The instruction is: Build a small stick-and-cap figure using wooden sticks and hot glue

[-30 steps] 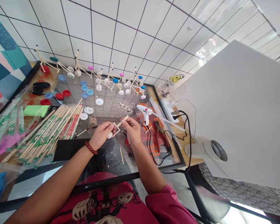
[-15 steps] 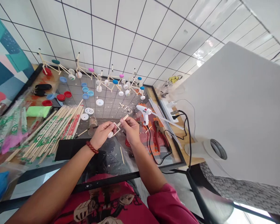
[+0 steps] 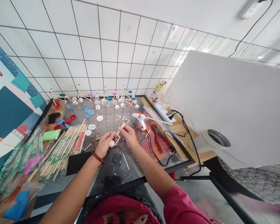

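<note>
Over the middle of the glass-topped table, my left hand (image 3: 104,143) pinches a small frame of glued wooden sticks (image 3: 117,140) with a white bottle cap (image 3: 112,143) on its near end. My right hand (image 3: 128,136) is closed on short wooden sticks (image 3: 121,127) at the far end of this frame; its fingertips are close to my left fingers. Whether these sticks are joined to the frame I cannot tell. To the right of my hands lies a white glue gun (image 3: 140,119). Finished-looking stick models with caps (image 3: 103,102) stand along the back edge.
Bundles of wrapped chopsticks (image 3: 64,152) cover the left side. Blue caps (image 3: 89,111), red caps (image 3: 68,120) and white caps (image 3: 99,118) lie behind my hands. Red-handled pliers (image 3: 162,140), a black cable (image 3: 151,149) and a power strip (image 3: 164,112) occupy the right.
The camera view has tilted up and shifted, so the table sits lower in the picture. Both hands keep their hold on the stick pieces, with little visible movement between them.
</note>
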{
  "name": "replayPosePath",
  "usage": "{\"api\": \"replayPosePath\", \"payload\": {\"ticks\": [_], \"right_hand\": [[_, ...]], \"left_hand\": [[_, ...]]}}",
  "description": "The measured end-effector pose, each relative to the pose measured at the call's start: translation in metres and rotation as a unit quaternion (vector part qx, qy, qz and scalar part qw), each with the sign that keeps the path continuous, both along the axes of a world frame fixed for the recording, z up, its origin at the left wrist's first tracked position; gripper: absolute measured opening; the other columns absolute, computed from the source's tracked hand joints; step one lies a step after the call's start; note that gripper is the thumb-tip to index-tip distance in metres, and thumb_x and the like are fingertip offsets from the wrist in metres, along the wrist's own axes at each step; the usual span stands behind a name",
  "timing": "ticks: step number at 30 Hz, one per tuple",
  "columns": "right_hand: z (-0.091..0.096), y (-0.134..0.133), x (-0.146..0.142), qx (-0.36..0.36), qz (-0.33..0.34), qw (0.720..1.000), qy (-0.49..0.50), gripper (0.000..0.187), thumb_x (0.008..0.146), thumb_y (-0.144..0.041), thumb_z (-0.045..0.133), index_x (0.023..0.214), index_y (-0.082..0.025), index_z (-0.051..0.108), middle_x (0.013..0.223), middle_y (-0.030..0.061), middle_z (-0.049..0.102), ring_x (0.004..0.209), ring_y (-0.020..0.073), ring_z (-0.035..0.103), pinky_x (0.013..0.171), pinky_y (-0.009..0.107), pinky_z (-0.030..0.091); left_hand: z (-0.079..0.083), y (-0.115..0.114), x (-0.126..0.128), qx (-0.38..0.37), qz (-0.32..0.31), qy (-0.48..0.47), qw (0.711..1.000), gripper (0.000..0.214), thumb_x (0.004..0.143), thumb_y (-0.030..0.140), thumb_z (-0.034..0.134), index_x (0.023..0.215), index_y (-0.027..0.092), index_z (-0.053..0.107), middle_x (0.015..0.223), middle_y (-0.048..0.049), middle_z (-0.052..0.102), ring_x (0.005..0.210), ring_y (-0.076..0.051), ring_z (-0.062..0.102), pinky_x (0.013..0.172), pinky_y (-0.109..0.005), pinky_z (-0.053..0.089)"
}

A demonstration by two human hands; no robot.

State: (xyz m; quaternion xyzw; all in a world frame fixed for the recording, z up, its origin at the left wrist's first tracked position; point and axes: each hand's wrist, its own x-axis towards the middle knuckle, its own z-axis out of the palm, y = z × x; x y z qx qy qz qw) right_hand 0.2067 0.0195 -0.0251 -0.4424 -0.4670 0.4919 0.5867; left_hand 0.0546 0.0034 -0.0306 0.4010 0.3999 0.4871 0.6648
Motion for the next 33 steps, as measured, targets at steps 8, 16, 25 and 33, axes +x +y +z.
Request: {"api": "replayPosePath", "payload": {"ticks": [8,16,25,33], "right_hand": [[-0.005,0.006,-0.003,0.026,0.004,1.000,-0.016,0.052,0.073,-0.071,0.082,0.066,-0.025,0.060,0.060,-0.0044,0.051,0.059,0.0143,0.043,0.062,0.030,0.038],[-0.011,0.008,0.001,0.078,0.008,0.995,-0.060,0.053,0.077,-0.072,0.079,0.064,-0.025,0.059,0.061,-0.0028,0.054,0.060,0.0155,0.046,0.062,0.031,0.040],[-0.011,0.009,-0.004,0.042,0.018,0.998,-0.033,0.054,0.068,-0.073,0.084,0.066,-0.024,0.062,0.060,-0.0008,0.063,0.055,0.0137,0.050,0.057,0.029,0.044],[-0.010,0.008,-0.006,0.036,0.031,0.999,-0.019,0.057,0.064,-0.077,0.086,0.067,-0.025,0.063,0.063,0.0002,0.066,0.056,0.0147,0.053,0.057,0.030,0.047]], "left_hand": [[-0.003,0.001,0.002,0.018,0.014,0.010,1.000,0.051,0.068,0.064,0.092,0.068,0.019,0.070,0.065,-0.0018,0.065,0.055,-0.015,0.061,0.056,-0.029,0.052],[-0.003,-0.001,0.002,0.040,0.029,-0.009,0.999,0.050,0.066,0.060,0.094,0.070,0.016,0.069,0.065,-0.0022,0.065,0.055,-0.015,0.061,0.056,-0.029,0.049],[-0.003,0.000,-0.002,0.033,0.031,-0.022,0.999,0.041,0.069,0.049,0.093,0.070,0.016,0.069,0.066,-0.0029,0.065,0.055,-0.014,0.059,0.054,-0.027,0.046],[-0.001,-0.002,-0.005,0.037,0.028,-0.026,0.999,0.043,0.070,0.051,0.094,0.071,0.015,0.070,0.069,-0.0046,0.066,0.061,-0.015,0.060,0.059,-0.028,0.048]]}}
